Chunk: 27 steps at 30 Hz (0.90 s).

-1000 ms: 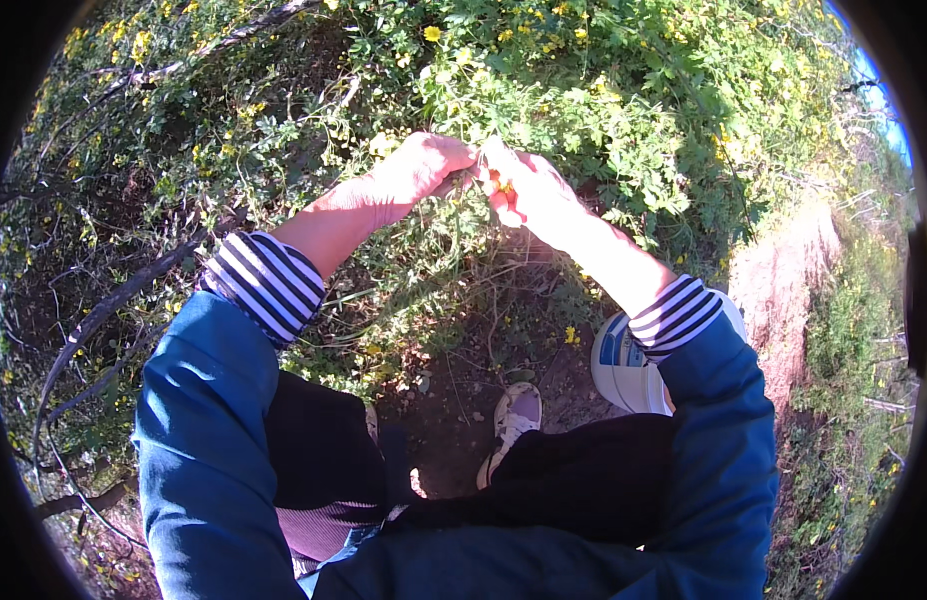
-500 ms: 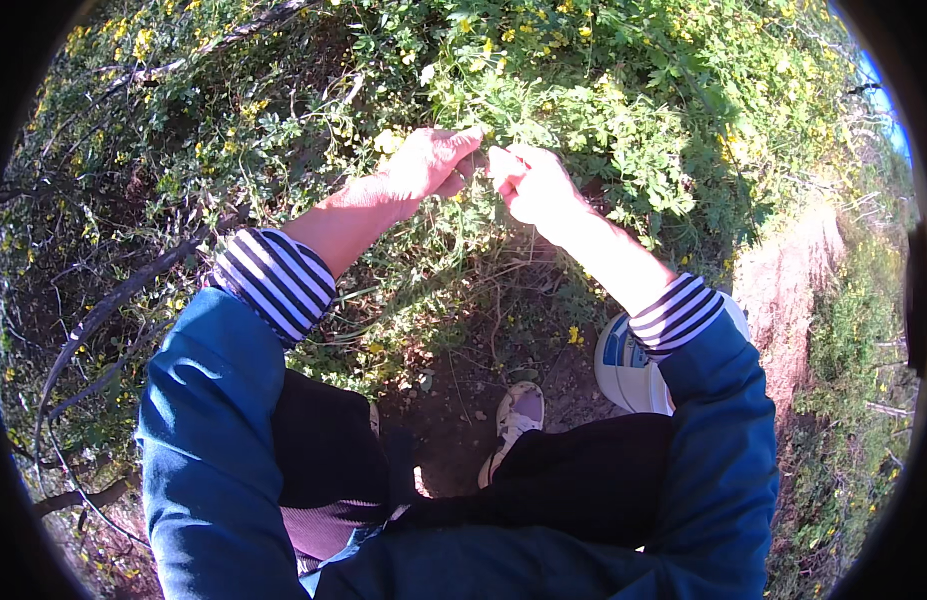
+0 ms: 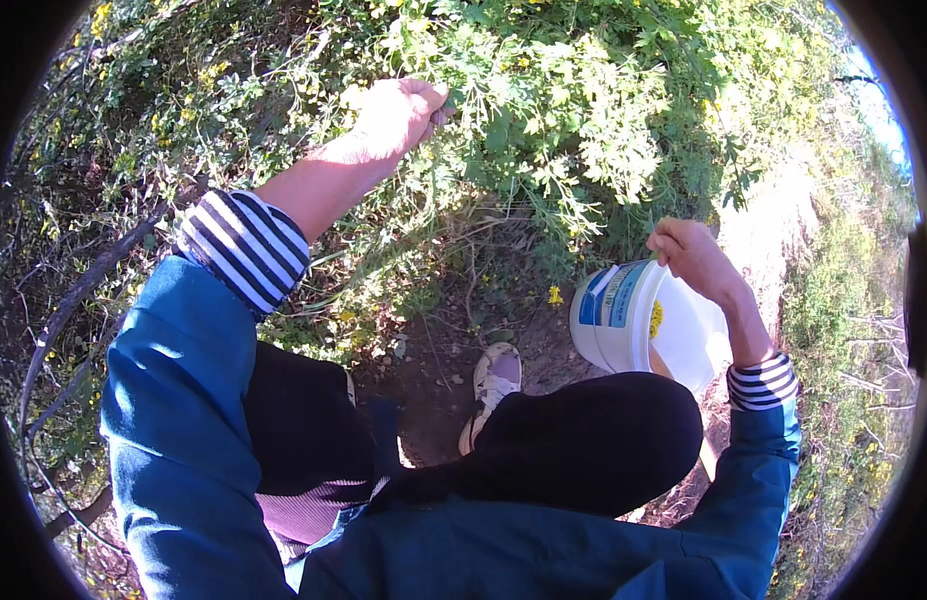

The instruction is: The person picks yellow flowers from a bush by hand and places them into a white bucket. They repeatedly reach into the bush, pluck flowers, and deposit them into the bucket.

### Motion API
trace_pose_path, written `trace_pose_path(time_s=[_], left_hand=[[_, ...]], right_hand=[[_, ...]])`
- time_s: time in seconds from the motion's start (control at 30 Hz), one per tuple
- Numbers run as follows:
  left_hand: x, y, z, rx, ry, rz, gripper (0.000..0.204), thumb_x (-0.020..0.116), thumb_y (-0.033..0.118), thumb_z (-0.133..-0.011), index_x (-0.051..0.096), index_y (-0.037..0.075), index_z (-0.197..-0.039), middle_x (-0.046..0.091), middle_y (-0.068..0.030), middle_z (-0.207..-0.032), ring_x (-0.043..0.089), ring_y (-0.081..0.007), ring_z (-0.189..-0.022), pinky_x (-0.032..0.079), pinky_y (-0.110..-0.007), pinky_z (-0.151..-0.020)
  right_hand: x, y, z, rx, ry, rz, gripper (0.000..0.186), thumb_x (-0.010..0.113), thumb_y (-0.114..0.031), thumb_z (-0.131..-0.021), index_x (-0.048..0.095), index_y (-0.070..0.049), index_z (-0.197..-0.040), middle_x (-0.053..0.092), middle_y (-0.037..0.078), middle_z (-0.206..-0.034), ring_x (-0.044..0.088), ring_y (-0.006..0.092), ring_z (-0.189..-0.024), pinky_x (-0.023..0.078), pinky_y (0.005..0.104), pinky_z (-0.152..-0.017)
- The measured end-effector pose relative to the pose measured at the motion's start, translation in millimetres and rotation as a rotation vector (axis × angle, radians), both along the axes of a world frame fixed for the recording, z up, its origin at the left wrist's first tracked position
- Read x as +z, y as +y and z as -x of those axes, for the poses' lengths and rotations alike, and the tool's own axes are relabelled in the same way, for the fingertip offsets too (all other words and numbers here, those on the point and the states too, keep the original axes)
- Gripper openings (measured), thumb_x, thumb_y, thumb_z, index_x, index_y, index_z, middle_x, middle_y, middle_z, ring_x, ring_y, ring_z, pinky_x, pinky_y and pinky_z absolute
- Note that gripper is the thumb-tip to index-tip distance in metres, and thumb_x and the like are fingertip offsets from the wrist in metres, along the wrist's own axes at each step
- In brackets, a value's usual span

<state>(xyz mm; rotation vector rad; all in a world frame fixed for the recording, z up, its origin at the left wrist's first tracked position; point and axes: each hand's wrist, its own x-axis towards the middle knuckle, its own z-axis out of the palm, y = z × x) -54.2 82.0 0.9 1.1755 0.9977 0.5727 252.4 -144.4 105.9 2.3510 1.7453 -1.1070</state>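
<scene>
My left hand (image 3: 406, 118) reaches into the sunlit greenery, thumb and fingers pinched on a thin green plant stem (image 3: 439, 150) at the edge of the leafy growth. Off to the right, my right hand (image 3: 696, 260) is closed in a pinch above the rim of a white plastic bucket (image 3: 588, 318). Whatever its fingertips hold is too small to make out. Inside the bucket lies a small heap of yellow flowers (image 3: 657, 320). The bucket stands tilted beside my right knee, with a blue label on its side.
Dense leafy plants (image 3: 604, 110) with yellow blossoms spread ahead. Bare branches (image 3: 84, 270) curve along the left. My shoe (image 3: 496, 385) rests on brown soil, close to a single yellow flower (image 3: 555, 295). A pale dirt strip (image 3: 789, 215) runs beyond the bucket.
The hands were together over the plants. My right hand has moved right and nearer, to above the bucket; my left has shifted slightly left and farther away. More of the bucket now shows.
</scene>
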Motion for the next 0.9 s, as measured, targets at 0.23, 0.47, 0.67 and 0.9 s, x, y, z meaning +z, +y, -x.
trace_pose_path(time_s=[0.23,0.47,0.67,0.9], left_hand=[[-6.6,-7.8,-6.6,-0.097,-0.011,-0.158,0.025,0.058,0.022,-0.091,0.06,0.004,-0.073,0.049,0.0029,-0.057,0.04,-0.0063,-0.052,0.036,-0.027,-0.048],[0.4,-11.2,-5.6,-0.168,0.255,-0.497,0.027,0.057,0.024,-0.086,0.059,0.003,-0.069,0.054,-0.015,-0.058,0.048,-0.027,-0.05,0.043,-0.039,-0.055],[-7.0,-14.0,-10.7,-0.191,0.285,-0.745,0.025,0.051,0.025,-0.086,0.058,0.005,-0.072,0.058,-0.0187,-0.066,0.058,-0.0381,-0.066,0.047,-0.044,-0.061],[-23.4,-12.2,0.1,-0.245,0.404,-0.712,0.025,0.052,0.027,-0.086,0.059,0.006,-0.074,0.059,-0.0163,-0.069,0.057,-0.0363,-0.066,0.049,-0.043,-0.064]], right_hand=[[28.6,-31.0,6.8,0.219,-0.35,0.058,0.022,0.062,-0.009,-0.082,0.061,-0.001,-0.103,0.059,0.021,-0.1,0.059,0.0357,-0.096,0.048,0.0422,-0.082],[34.4,180.9,135.8,0.286,0.028,-1.01,0.022,0.058,-0.014,-0.09,0.057,-0.003,-0.109,0.06,0.016,-0.106,0.06,0.0264,-0.088,0.049,0.0328,-0.075],[8.6,251.5,197.7,0.496,-0.719,-0.365,0.06,0.041,-0.061,-0.091,0.067,-0.008,-0.102,0.067,0.011,-0.101,0.063,0.0271,-0.098,0.039,0.051,-0.091],[-31.5,246.0,132.5,0.268,-0.443,-0.375,0.011,0.061,-0.018,-0.077,0.066,-0.009,-0.079,0.064,0.01,-0.076,0.065,0.0294,-0.071,0.053,0.0355,-0.068]])
